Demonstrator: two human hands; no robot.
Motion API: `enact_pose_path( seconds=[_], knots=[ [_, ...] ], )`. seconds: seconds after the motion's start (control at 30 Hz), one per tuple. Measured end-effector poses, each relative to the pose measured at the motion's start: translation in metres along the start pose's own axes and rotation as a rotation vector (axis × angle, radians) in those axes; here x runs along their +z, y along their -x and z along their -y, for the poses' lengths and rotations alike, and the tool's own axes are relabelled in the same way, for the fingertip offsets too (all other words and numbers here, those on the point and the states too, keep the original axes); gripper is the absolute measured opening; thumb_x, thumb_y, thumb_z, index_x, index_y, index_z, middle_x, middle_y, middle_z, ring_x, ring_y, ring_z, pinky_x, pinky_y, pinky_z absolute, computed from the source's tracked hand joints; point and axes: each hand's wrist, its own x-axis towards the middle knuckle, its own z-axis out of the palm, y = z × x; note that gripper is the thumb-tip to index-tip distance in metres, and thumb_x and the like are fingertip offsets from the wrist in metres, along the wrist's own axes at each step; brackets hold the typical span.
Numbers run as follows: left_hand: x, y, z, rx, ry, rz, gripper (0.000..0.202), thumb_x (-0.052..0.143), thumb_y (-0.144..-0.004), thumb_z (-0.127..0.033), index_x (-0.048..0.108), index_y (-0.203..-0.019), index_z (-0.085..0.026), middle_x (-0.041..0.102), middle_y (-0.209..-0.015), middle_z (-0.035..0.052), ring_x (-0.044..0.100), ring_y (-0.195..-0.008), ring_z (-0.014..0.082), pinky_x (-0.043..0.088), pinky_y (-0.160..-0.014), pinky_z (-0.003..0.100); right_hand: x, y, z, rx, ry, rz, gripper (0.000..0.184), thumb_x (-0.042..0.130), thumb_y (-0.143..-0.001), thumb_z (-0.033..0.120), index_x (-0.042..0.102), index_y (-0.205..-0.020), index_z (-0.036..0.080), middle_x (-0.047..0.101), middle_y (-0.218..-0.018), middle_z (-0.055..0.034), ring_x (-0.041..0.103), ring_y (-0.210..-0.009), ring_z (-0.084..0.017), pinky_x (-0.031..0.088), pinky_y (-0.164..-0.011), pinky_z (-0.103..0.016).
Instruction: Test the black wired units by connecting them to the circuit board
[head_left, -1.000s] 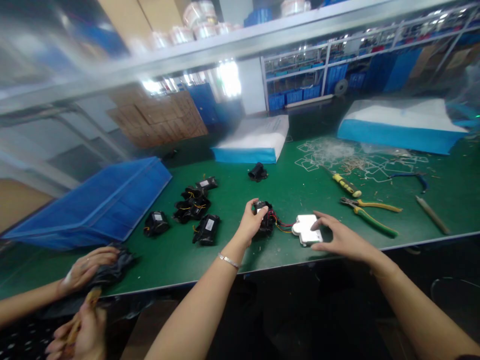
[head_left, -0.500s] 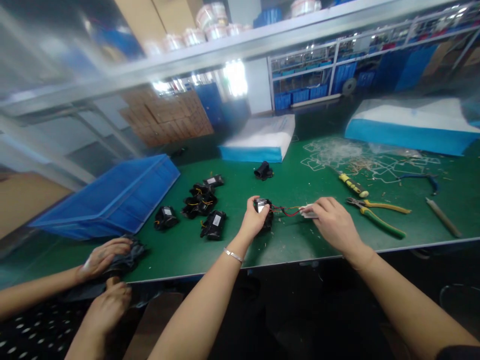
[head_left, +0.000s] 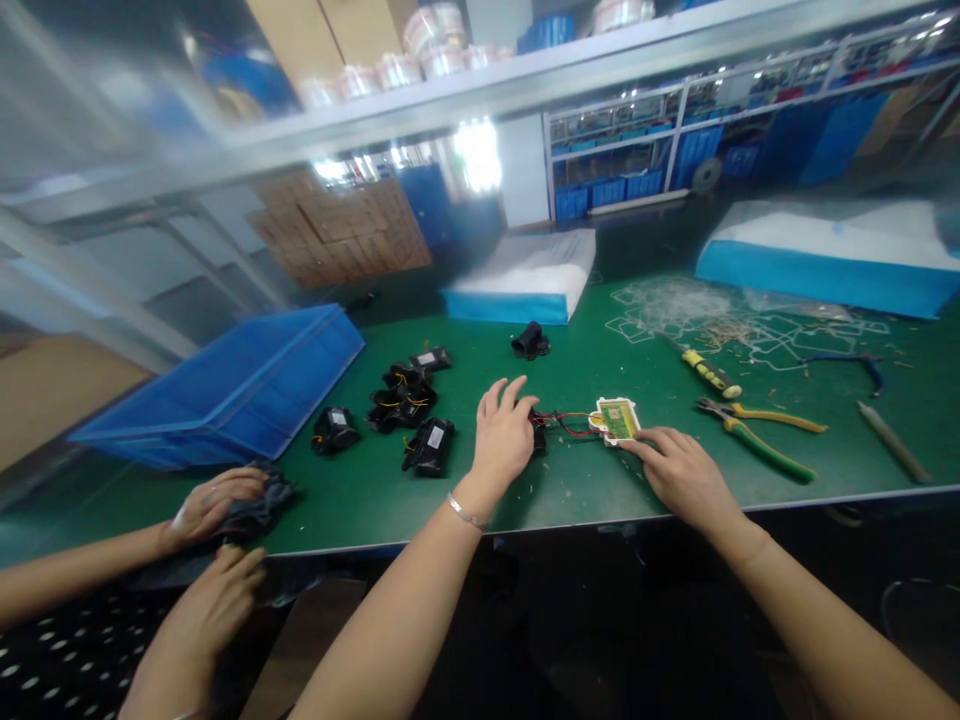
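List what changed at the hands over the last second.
The white casing flipped over: its white face was up, now the green board shows. The right hand is at its edge. The left hand opened from its grip on the black unit, fingers spread. Wires still join unit and casing; pliers and screwdriver unmoved.

r fingers [head_left: 660, 438] hold wht-framed pcb [head_left: 617, 420], l fingers [head_left: 516, 390] by blk pack [head_left: 538, 433].

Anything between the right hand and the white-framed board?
Nothing visible: the right hand has its fingers at the near-right corner of the white-framed board. The pliers lie farther right, out of the way.
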Motion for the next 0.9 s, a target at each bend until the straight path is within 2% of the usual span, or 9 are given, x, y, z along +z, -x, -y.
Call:
enact_pose_path(
  seconds=[0.1,0.27,0.33,0.43,0.5,0.57,0.7,0.8,0.9],
  knots=[
    [-0.002,0.001,-0.001,0.059,-0.117,0.06,0.021,0.048,-0.086,-0.029,0.065,-0.099,-0.025,0.047,-0.138,0.0024,0.024,-0.138,0.0262,0.01,-0.117,0.053,0.003,0.001,0.0,0.017,-0.012,-0.002,0.041,0.048,-0.086,0.011,0.059,-0.123,0.025,0.059,-0.117,-0.0072,0.05,-0.109,-0.024,0.04,-0.091,-0.038],
    [0.0,-0.003,0.003,0.085,-0.183,0.109,0.033,0.054,-0.082,-0.053,0.068,-0.086,-0.023,0.048,-0.138,0.0038,0.022,-0.139,0.0285,0.005,-0.116,0.058,0.006,0.002,0.0,0.038,-0.032,-0.018,0.041,0.049,-0.085,0.01,0.058,-0.122,0.025,0.058,-0.118,-0.0068,0.049,-0.109,-0.025,0.039,-0.092,-0.038],
    [0.002,-0.006,0.005,0.116,-0.148,0.139,0.028,0.06,-0.079,-0.049,0.067,-0.082,-0.023,0.049,-0.136,0.0027,0.022,-0.139,0.0287,0.003,-0.115,0.06,0.006,0.003,0.0,0.046,-0.047,-0.026,0.041,0.049,-0.085,0.01,0.058,-0.122,0.025,0.059,-0.118,-0.0068,0.049,-0.109,-0.024,0.039,-0.092,-0.038],
    [0.004,-0.01,0.008,0.224,-0.06,0.245,0.005,0.062,-0.08,-0.027,0.064,-0.078,-0.023,0.059,-0.123,-0.0007,0.031,-0.136,0.0222,0.003,-0.118,0.053,0.004,0.003,-0.001,0.056,-0.069,-0.031,0.041,0.049,-0.086,0.01,0.058,-0.122,0.025,0.059,-0.118,-0.0062,0.049,-0.11,-0.024,0.039,-0.092,-0.039],
    [0.005,-0.01,0.01,0.285,0.001,0.35,0.011,0.056,-0.082,-0.016,0.063,-0.079,-0.023,0.065,-0.11,-0.0028,0.041,-0.129,0.0171,0.004,-0.118,0.049,0.004,0.003,-0.002,0.062,-0.082,-0.029,0.04,0.049,-0.086,0.01,0.058,-0.122,0.025,0.059,-0.118,-0.0058,0.049,-0.11,-0.024,0.039,-0.093,-0.039],
    [0.003,-0.008,0.013,0.286,0.037,0.432,0.007,0.059,-0.082,-0.022,0.063,-0.086,-0.025,0.066,-0.105,-0.0025,0.042,-0.128,0.019,0.004,-0.117,0.055,0.004,0.003,0.0,0.07,-0.094,-0.025,0.04,0.048,-0.086,0.01,0.058,-0.121,0.025,0.06,-0.117,-0.0052,0.049,-0.11,-0.024,0.039,-0.093,-0.039],
    [-0.002,-0.002,0.019,0.231,0.019,0.507,0.028,0.07,-0.073,-0.039,0.063,-0.098,-0.03,0.056,-0.116,0.0025,0.031,-0.134,0.0303,0.014,-0.107,0.069,0.003,0.003,0.003,0.092,-0.12,-0.046,0.036,0.046,-0.088,0.013,0.059,-0.119,0.024,0.06,-0.118,-0.0054,0.049,-0.111,-0.023,0.039,-0.094,-0.039],
    [-0.002,0.001,0.023,0.246,-0.019,0.486,0.019,0.064,-0.079,-0.025,0.066,-0.097,-0.031,0.048,-0.118,0.0044,0.032,-0.132,0.0291,0.024,-0.106,0.065,-0.001,0.004,-0.007,0.147,-0.137,-0.135,0.027,0.046,-0.089,0.019,0.062,-0.11,0.021,0.057,-0.12,-0.0076,0.049,-0.113,-0.023,0.039,-0.098,-0.038],
    [0.002,0.003,0.024,0.302,-0.035,0.46,0.02,0.057,-0.082,-0.017,0.069,-0.09,-0.031,0.046,-0.117,0.004,0.029,-0.133,0.028,0.029,-0.109,0.057,-0.009,0.012,-0.041,0.328,-0.04,-0.246,0.028,0.051,-0.087,0.032,0.06,-0.11,0.019,0.051,-0.129,-0.0117,0.042,-0.122,-0.028,0.034,-0.103,-0.044]
  ],
)
